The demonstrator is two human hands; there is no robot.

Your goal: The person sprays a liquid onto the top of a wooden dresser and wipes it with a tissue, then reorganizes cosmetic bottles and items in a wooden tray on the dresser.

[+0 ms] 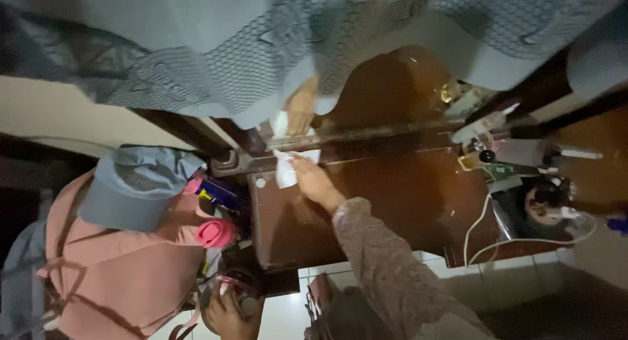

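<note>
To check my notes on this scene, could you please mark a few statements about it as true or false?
1. The right hand rests on a white cloth on the dark brown wooden top. True.
2. The right arm is bare. False: it wears a brownish knitted sleeve.
3. A grey-blue cap lies on a pink bag at the left of the picture. True.
4. The cable on the wooden top is black. False: it is white.
5. The right hand is lifted clear of the cloth. False: its fingers lie on it.
</note>
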